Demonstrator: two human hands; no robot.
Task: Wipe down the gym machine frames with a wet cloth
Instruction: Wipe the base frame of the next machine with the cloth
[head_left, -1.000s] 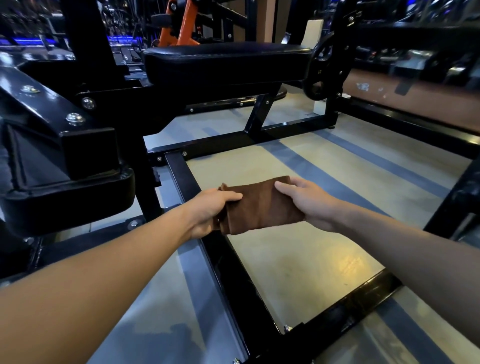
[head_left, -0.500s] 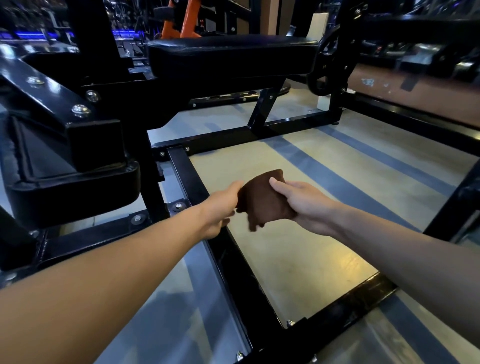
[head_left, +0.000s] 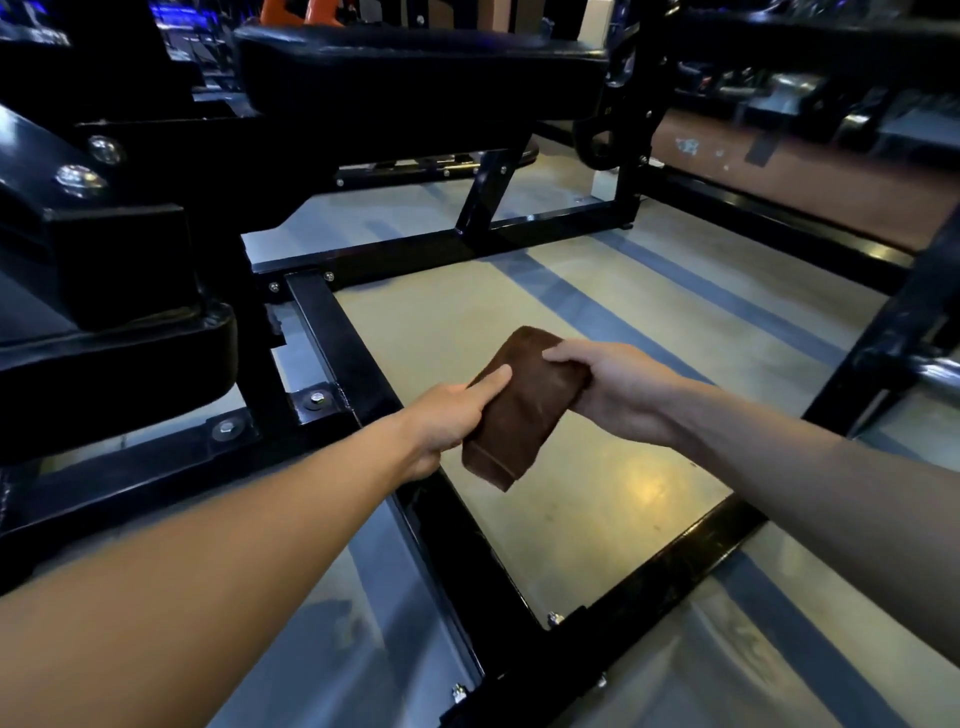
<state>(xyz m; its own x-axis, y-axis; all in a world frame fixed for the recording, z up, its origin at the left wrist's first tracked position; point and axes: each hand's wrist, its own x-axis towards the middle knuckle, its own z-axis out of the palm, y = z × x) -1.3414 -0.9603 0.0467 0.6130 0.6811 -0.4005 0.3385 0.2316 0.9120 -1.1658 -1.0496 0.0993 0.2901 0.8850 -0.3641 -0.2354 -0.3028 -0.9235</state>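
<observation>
While both hands, left hand (head_left: 447, 415), right hand (head_left: 618, 387), grip folded brown cloth (head_left: 519, 410), above black frame (head_left: 353, 353)

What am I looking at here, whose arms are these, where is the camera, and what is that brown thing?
There is no robot here. The picture comes from a wide-angle camera worn on a person's head, looking forward and down, so the two bare arms reaching in from the bottom are that person's own.

The left hand and the right hand both grip a folded brown cloth, held in the air and not touching anything else.

Below the cloth lies the black base frame of a gym machine, steel bars bolted together on a pale floor with blue stripes. Farther back is a black padded bench, and at the left a black padded part of the machine.

The cloth is meant for wiping these frames; whether it is wet cannot be told.
</observation>
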